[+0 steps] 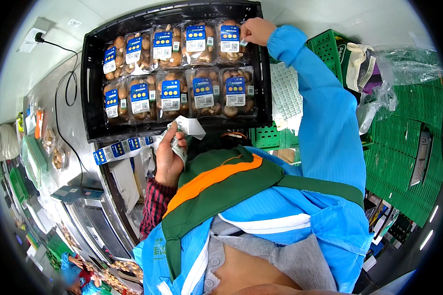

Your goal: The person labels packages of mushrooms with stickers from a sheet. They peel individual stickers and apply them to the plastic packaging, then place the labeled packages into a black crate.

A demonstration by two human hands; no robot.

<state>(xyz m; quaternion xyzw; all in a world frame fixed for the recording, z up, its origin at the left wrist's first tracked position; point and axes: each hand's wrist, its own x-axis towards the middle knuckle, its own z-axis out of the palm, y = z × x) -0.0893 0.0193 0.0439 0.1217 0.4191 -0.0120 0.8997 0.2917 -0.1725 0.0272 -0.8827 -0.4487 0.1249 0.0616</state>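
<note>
A black crate holds two rows of clear-wrapped mushroom packs, each with a blue and white label. My right hand reaches over the crate's far right corner, fingers pinched on a small white sticker. The sticker is at the right edge of the far-right mushroom pack; whether it is stuck down is hard to tell. Similar small stickers show on several other packs. Below the crate's near edge, my left hand is closed around a strip of small stickers, its white backing curling out above the fingers.
A strip of blue labels lies left of my left hand. Sheets of small stickers are right of the crate. Green crates stand farther right, with plastic film beside them. A black cable hangs at left. A co-worker is at lower left.
</note>
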